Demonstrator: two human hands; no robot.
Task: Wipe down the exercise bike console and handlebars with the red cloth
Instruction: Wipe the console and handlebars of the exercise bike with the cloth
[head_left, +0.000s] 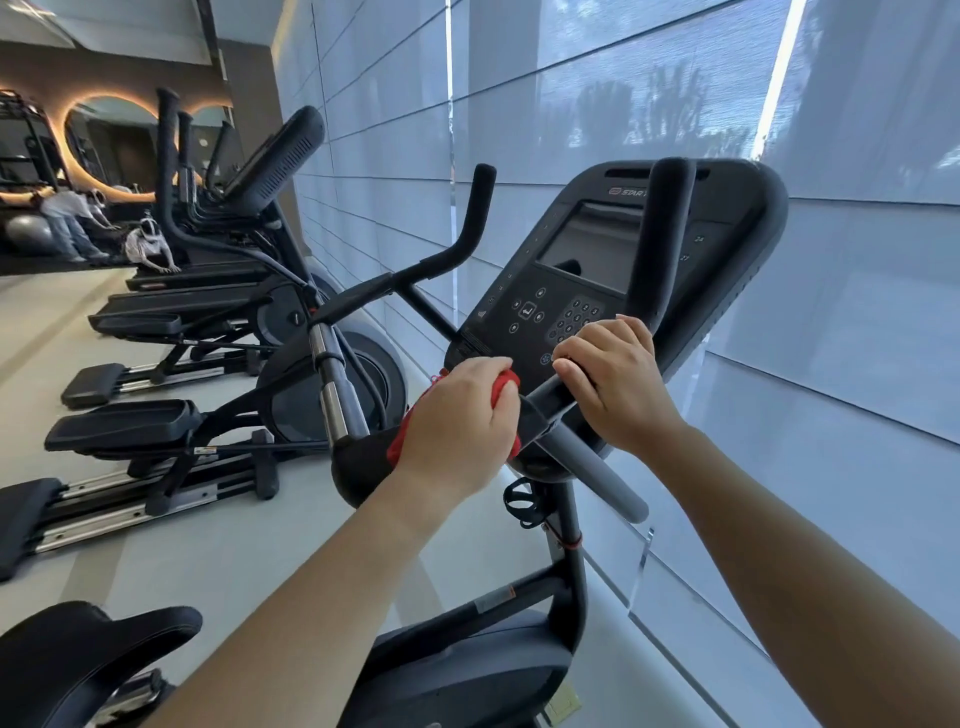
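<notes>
Left hand (457, 415) clenched around bunched red cloth (506, 387) against handlebar (587, 457) just below black console (613, 270), right hand (618, 379) curled around same bar at console's lower edge, elliptical machines (171, 364) lined up at left

Around the console (613, 270) the room is tight. The upright right handlebar horn (667, 234) stands directly in front of its screen, blocking a straight sweep across the right side. The left handlebar horn (470, 223) rises to the left, with open air between it and the console's left edge. Both hands crowd the crossbar (587, 452) below the keypad: the left hand (457, 415), bunching the red cloth (501, 387), and the right hand (618, 379) sit close together with only a narrow gap. The window blinds (831, 312) stand close behind and to the right. To the left, the neighbouring elliptical machine (332, 364) with its chrome post hems in that side.
</notes>
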